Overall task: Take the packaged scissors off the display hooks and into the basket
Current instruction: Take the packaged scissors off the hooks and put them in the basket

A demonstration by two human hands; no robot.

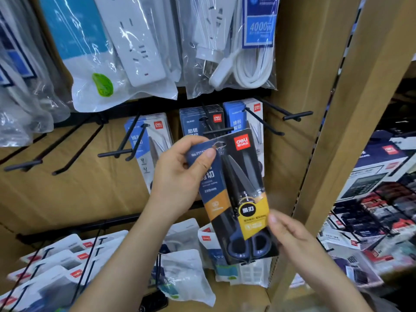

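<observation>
A dark carded pack of blue-handled scissors [236, 194] hangs free in front of the display, tilted, off its hook [217, 132]. My left hand [180, 174] pinches its top left corner, thumb on the front. My right hand [290, 233] touches the pack's lower right edge, fingers partly curled behind it. More scissor packs stay on hooks behind: a white-blue one [148, 140] at left, a dark stack [200, 122] in the middle and a blue-white stack [245, 115] at right. No basket is in view.
Bagged power strips [135, 46] hang above. Bare black hooks [297, 115] jut out at right and lower left [67, 154]. White carded packs [56, 262] hang below. A wooden upright [351, 131] stands at right, with boxed goods [378, 199] beyond it.
</observation>
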